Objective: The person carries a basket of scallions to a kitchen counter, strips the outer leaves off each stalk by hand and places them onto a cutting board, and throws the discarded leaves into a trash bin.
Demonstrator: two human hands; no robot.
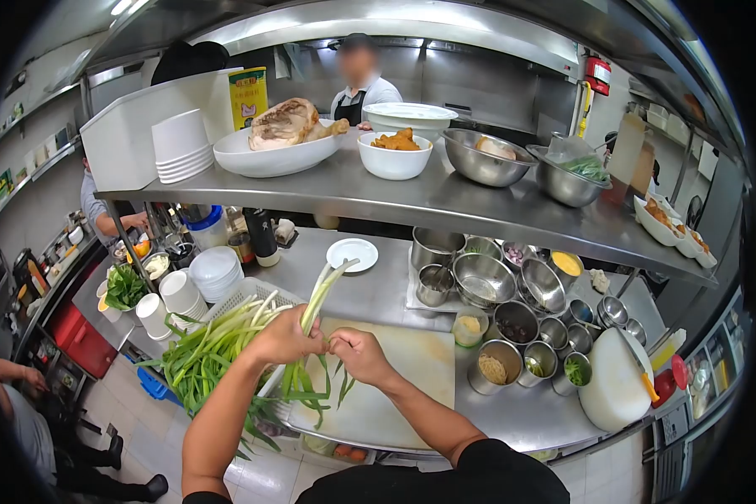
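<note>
My left hand (pixel 287 336) is wrapped round a small bunch of green onions (pixel 317 296), white ends up and green leaves hanging below. Close to its right, my right hand (pixel 357 353) has its fingers pinched together at the bunch, with a thin green leaf hanging beneath them. Both hands are over the left part of a pale cutting board (pixel 412 370). To the left, a heap of green onions (pixel 202 361) spills over a white perforated basket (pixel 260 292). A small white plate (pixel 352 254) lies behind the hands.
Metal pots and bowls (pixel 484 279) crowd the right side. A knife (pixel 638 361) rests on a round white board (pixel 609 391). Overhead runs a steel shelf (pixel 328 189) with bowls and poultry. One person (pixel 365 88) stands behind it; others are at the left.
</note>
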